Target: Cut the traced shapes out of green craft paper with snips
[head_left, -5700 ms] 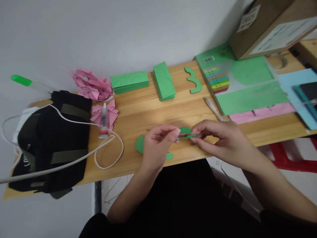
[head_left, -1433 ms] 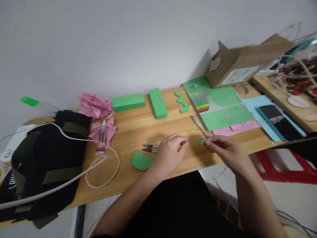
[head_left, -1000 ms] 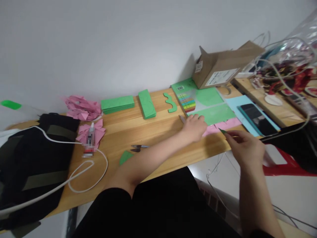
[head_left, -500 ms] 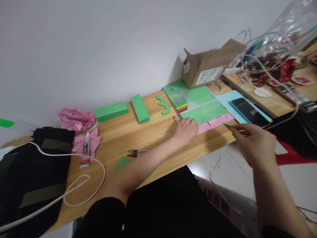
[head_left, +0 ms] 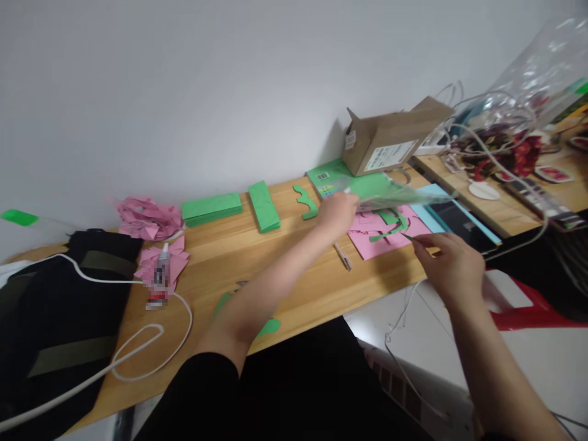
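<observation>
My left hand (head_left: 339, 211) is closed on the near left edge of a clear plastic packet (head_left: 390, 188) with green paper in it, which is lifted and blurred. Under it lies a pink sheet (head_left: 367, 247) bearing green cut strips (head_left: 403, 222). At the sheet's right edge my right hand (head_left: 452, 263) pinches a small green paper piece (head_left: 406, 236) between thumb and fingers. A pen (head_left: 342, 256) rests left of the pink sheet. Beyond my left forearm lie a green wavy cutout (head_left: 305, 203) and a folded green paper (head_left: 264, 207).
A cardboard box (head_left: 390, 138) stands at the back. On the right are a phone (head_left: 463, 226), cables and a plastic bag (head_left: 537, 67). Leftward lie stacked green papers (head_left: 212, 209), crumpled pink paper (head_left: 147, 218), a glue tube (head_left: 162, 275) and a black bag (head_left: 82, 312). Scissors are partly hidden by my forearm.
My left hand has raised the near edge of the packet and moved back, uncovering the pink sheet and green strips. The pen now lies closer to me. My right hand has shifted left with its green piece.
</observation>
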`<state>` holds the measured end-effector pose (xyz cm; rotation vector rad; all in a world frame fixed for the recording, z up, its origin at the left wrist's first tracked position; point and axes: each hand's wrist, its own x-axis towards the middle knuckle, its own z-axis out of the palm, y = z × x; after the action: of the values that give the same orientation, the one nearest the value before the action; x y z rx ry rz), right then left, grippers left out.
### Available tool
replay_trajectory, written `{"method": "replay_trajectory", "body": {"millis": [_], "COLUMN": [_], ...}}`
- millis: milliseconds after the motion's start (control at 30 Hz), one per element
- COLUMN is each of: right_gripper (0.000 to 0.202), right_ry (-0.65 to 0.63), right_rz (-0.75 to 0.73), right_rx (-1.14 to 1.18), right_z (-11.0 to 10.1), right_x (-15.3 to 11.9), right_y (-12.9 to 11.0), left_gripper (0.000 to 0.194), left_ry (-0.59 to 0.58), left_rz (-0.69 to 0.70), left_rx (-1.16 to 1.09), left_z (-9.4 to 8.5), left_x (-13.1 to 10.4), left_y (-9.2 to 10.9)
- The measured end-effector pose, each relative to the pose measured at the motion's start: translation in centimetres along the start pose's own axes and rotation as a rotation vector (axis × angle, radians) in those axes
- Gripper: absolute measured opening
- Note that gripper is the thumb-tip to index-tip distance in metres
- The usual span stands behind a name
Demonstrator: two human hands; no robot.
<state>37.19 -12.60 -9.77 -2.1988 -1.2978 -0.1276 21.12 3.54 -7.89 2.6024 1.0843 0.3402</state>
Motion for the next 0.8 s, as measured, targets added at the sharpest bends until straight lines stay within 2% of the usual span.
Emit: {"method": "replay_trajectory", "body": {"millis": [167, 267, 333, 433, 500, 633, 667, 733, 800], "right_gripper": [0.022, 0.013, 0.016, 0.022, 0.018, 0.013, 0.016, 0.026, 0.033], "right_ry": [0.002, -0.066, -0.120, -0.154, -0.175, -0.262, -0.314, -0.410, -0.470], "right_rz": [-0.047, -0.025, 0.000, 0.086, 0.147, 0.192, 0.172, 0.111, 0.030], "right_rx": [-0.052, -0.086, -0.098, -0.112, -0.113, -0.067, -0.034, 0.029, 0.069], "right_z": [3.4, 5.1, 5.3, 3.7, 1.9, -1.2, -1.7, -2.1, -1.8], "right_x": [3.9, 5.8, 6.2, 5.5, 4.4, 2.1, 1.6, 0.3, -1.0], "right_y": [-0.6, -1.2, -1.3, -0.9, -0.7, -0.8, -1.1, -1.8, -3.0], "left_gripper": [0.031, 0.031, 0.031, 0.032, 0.031, 0.017, 0.013, 0.020, 0.027], "left_ry": [0.124, 0.141, 0.127, 0.067, -0.006, -0.176, -0.205, -0.245, -0.251], "left_rz": [-0.038, -0.029, -0.004, 0.059, 0.113, 0.235, 0.262, 0.267, 0.215], "left_rx": [-0.089, -0.111, -0.115, -0.098, -0.071, -0.023, -0.022, -0.032, -0.056], "left_z": [-2.5, -2.9, -2.7, -1.8, -0.9, 0.4, 0.3, -0.7, -2.5], "left_x": [1.8, 1.9, 1.7, 1.2, 0.7, -1.9, -2.9, -5.5, -8.6], "left_y": [-0.9, -1.1, -1.2, -1.0, -0.5, 0.6, 0.6, -0.1, -1.9]}}
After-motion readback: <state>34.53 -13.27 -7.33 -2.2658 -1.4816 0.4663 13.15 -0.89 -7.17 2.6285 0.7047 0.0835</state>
